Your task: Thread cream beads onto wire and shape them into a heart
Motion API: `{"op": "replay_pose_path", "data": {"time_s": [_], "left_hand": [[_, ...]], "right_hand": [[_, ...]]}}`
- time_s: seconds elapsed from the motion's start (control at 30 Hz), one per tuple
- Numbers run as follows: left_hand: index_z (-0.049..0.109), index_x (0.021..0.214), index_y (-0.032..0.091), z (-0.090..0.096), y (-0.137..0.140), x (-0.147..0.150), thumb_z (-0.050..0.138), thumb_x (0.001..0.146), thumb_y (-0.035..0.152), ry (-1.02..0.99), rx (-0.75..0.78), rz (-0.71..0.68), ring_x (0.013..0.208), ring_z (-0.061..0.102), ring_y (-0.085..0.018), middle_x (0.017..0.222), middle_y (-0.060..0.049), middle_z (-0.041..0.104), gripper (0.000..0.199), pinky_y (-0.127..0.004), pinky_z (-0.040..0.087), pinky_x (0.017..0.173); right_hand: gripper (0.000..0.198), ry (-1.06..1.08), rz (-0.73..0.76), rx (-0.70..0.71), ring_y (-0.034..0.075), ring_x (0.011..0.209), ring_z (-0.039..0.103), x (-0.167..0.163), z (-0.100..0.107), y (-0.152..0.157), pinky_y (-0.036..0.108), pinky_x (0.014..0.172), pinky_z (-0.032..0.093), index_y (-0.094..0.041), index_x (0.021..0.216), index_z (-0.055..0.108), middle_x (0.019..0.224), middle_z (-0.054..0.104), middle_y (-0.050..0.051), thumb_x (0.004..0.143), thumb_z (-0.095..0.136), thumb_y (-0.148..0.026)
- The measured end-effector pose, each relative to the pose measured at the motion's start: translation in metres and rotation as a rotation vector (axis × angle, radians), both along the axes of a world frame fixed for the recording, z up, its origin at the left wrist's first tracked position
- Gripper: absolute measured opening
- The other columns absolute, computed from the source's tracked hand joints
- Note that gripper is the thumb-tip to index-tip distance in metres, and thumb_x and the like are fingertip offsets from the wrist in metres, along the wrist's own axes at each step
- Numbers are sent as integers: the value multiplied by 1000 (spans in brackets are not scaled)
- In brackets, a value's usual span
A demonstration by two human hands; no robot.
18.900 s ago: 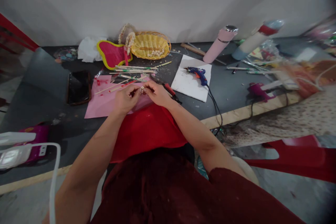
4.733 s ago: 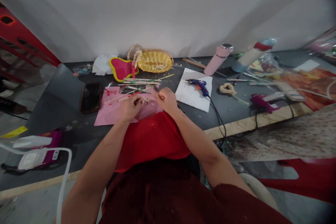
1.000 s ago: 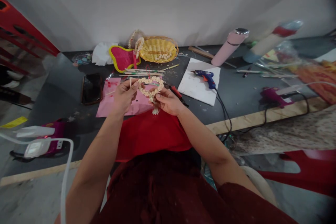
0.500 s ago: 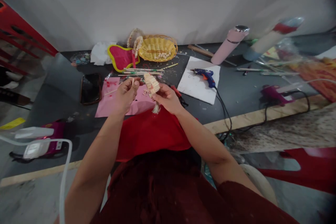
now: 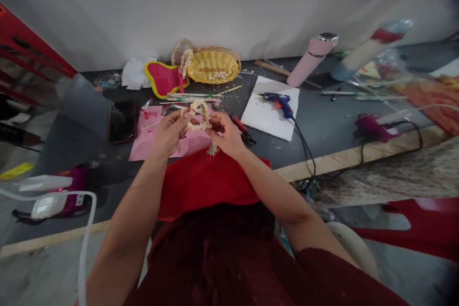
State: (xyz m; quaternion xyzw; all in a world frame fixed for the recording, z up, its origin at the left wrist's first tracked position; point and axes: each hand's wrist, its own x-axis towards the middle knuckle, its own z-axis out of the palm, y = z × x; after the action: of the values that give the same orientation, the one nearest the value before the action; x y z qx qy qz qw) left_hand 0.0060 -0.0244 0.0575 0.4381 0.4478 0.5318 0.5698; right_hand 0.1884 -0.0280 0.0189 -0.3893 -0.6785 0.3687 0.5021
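Above the pink paper [image 5: 148, 146], a cream ring-shaped garland [image 5: 205, 111] of small bead-like pieces is held between my two hands. My left hand [image 5: 171, 131] pinches its left side. A small pale tip shows at those fingertips; whether it is a separate stick I cannot tell. My right hand [image 5: 227, 136] has its fingers closed on the right side of the ring. Pale tassel threads [image 5: 213, 148] hang below the right fingers. Just beyond the hands lie several thin sticks [image 5: 193, 97]. Red-handled pliers [image 5: 239, 124] lie partly hidden behind my right hand.
A blue glue gun [image 5: 281, 103] rests on a white board [image 5: 267, 123]. At the back are a yellow woven basket [image 5: 195, 76], a pink and yellow fabric piece [image 5: 163, 79] and a pink bottle [image 5: 308, 63]. A phone [image 5: 122, 122] lies left; a purple device [image 5: 73, 186] is nearer.
The garland has turned from a narrow side view to showing its open ring. My left hand, earlier apart from it, is now at its left side. The right hand keeps hold.
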Motion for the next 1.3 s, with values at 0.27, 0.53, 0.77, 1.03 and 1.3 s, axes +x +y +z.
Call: {"op": "replay_pose_path", "data": {"time_s": [0.27, 0.53, 0.77, 1.03, 1.3], "left_hand": [[64, 77, 17, 3, 4, -9, 71, 68, 36, -131, -161, 62, 39, 30, -3, 64, -3, 65, 21, -19, 19, 38], [63, 79, 17, 2, 0, -3, 71, 75, 46, -46, -115, -34, 41, 35, -5, 66, -6, 64, 30, -20, 18, 40], [61, 75, 18, 1, 2, -3, 74, 73, 50, -109, -32, -4, 43, 30, -4, 62, 1, 53, 34, -19, 17, 39], [69, 83, 17, -9, 4, -5, 77, 74, 38, 12, 25, -45, 42, 29, -3, 54, 7, 36, 24, -16, 22, 39], [67, 80, 18, 2, 3, -3, 80, 72, 31, -164, -22, 42, 39, 31, -1, 58, 6, 46, 20, -16, 21, 36]], "right_hand": [[37, 303, 84, -264, 14, 92, 60, 6, 3, 6, 29, 76, 52, -27, 113, 55, 108, 64, 4, 87, 60, -53], [46, 409, 291, -480, 7, 57, 53, 4, 5, 4, 20, 52, 44, -24, 110, 57, 72, 58, -5, 77, 72, -51], [42, 538, 236, -496, 10, 69, 61, 4, 2, 6, 24, 65, 51, -25, 101, 52, 81, 62, -3, 75, 76, -48], [48, 516, 211, -486, 11, 75, 62, 3, -2, 9, 25, 68, 53, -27, 104, 49, 87, 63, -2, 72, 76, -51], [45, 222, 204, -297, 16, 93, 63, 3, -4, 9, 30, 77, 53, -25, 114, 55, 111, 66, 6, 79, 68, -51]]}}
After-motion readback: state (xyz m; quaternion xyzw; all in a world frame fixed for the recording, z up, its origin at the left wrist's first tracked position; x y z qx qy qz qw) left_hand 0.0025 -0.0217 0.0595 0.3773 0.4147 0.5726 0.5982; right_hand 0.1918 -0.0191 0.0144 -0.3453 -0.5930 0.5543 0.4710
